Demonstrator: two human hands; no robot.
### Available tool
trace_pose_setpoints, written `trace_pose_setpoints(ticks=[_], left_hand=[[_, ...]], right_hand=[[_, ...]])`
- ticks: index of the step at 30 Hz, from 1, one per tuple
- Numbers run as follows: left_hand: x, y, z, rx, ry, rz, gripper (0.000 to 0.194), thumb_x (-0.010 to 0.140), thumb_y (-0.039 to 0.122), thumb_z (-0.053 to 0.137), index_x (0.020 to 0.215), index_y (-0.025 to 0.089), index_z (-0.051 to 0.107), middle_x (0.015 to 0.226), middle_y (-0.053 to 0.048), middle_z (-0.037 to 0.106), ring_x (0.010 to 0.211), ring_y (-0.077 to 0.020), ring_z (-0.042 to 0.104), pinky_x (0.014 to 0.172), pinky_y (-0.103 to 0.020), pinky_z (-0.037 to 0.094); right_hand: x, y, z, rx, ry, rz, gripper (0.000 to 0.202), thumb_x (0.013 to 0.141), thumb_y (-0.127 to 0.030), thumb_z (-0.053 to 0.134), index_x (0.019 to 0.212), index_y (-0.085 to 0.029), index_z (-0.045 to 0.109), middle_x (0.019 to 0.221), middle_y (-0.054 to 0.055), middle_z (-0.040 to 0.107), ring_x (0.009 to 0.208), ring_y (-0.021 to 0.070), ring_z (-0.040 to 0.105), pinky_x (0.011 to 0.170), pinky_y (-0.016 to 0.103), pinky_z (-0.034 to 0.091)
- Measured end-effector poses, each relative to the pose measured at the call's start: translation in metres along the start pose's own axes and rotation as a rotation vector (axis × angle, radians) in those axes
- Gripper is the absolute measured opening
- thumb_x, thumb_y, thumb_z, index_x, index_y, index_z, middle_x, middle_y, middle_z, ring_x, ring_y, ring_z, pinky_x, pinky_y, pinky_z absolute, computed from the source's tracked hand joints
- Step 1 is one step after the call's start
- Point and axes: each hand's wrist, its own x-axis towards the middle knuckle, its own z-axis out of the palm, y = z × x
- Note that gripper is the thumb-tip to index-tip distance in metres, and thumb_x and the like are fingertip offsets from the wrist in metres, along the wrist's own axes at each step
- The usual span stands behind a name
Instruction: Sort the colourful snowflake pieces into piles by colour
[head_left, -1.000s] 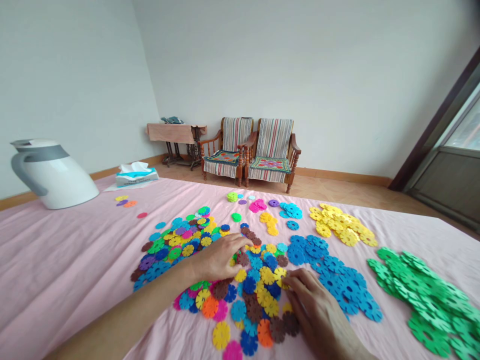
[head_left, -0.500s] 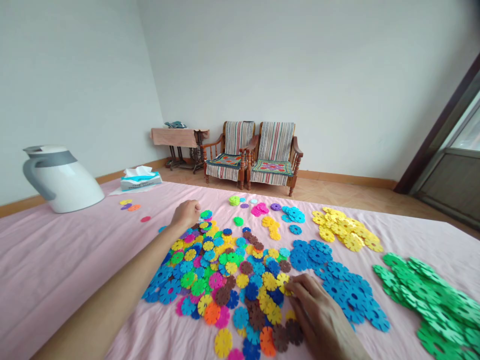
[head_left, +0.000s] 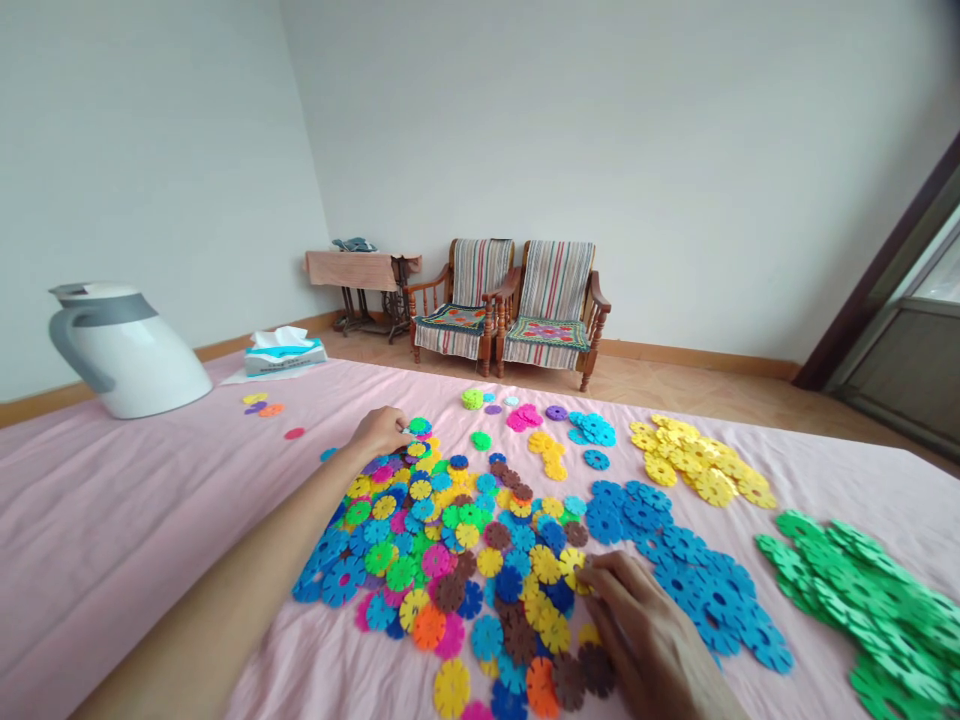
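- Currently: left hand (head_left: 381, 432) stretched out to the far edge of the mixed heap of multicoloured plastic snowflake discs (head_left: 450, 540), fingers curled in on a small disc there; which disc exactly, can't tell.
- Right hand (head_left: 649, 645) lies flat at the near right edge of the same heap, fingers (head_left: 600, 572) narrow, tips touching a yellow disc (head_left: 574, 565). Not gripping it as far as visible.
- Heap sits on the pink cloth-covered surface (head_left: 112, 520), centre-front.
- Sorted piles to the right: blue discs (head_left: 690, 580), yellow discs (head_left: 697, 465), green discs (head_left: 870, 610).
- Small cyan cluster (head_left: 592, 430) and pink cluster (head_left: 525, 417) further back.
- White electric kettle (head_left: 124, 350) and tissue box (head_left: 285, 352) far left, well apart from the hands.
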Motion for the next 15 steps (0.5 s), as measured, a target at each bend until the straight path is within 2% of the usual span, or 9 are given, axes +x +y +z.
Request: trace_pose_setpoints(ticks=[4,7,9,15], left_hand=[[-0.007,0.005,0.002,-0.064,0.007,0.068,0.022,0.089,0.03,0.059,0.104,0.013,0.061,0.104,-0.006,0.064,0.09,-0.0186,0.062,0.078,-0.038,0.053],[-0.014,0.015,0.004,-0.147,0.004,0.139,0.015,0.079,0.022,0.067,0.091,0.013,0.065,0.084,-0.002,0.067,0.079,-0.0157,0.064,0.073,-0.028,0.052],[-0.018,0.022,0.004,-0.205,-0.003,0.183,0.017,0.071,0.018,0.069,0.087,0.014,0.068,0.075,0.0,0.067,0.073,-0.0145,0.063,0.067,-0.022,0.051],[-0.019,0.038,-0.003,-0.306,-0.032,0.296,0.026,0.067,0.029,0.065,0.088,0.014,0.071,0.072,0.0,0.069,0.068,-0.0148,0.062,0.06,-0.021,0.048]], right_hand=[[-0.001,0.005,0.003,-0.005,0.0,-0.022,0.023,0.092,-0.019,0.044,0.107,-0.023,0.06,0.099,0.007,0.064,0.089,0.0154,0.064,0.078,0.023,0.054],[-0.004,0.01,0.006,-0.003,0.007,-0.049,0.023,0.091,-0.021,0.046,0.109,-0.024,0.06,0.101,0.008,0.064,0.09,0.0158,0.064,0.079,0.023,0.055],[-0.005,0.013,0.008,-0.001,0.029,-0.054,0.024,0.091,-0.023,0.047,0.11,-0.024,0.06,0.101,0.007,0.064,0.09,0.0161,0.065,0.079,0.023,0.055],[-0.007,0.019,0.011,-0.008,0.031,-0.103,0.024,0.087,-0.024,0.052,0.11,-0.024,0.061,0.101,0.007,0.065,0.092,0.0173,0.065,0.081,0.023,0.056]])
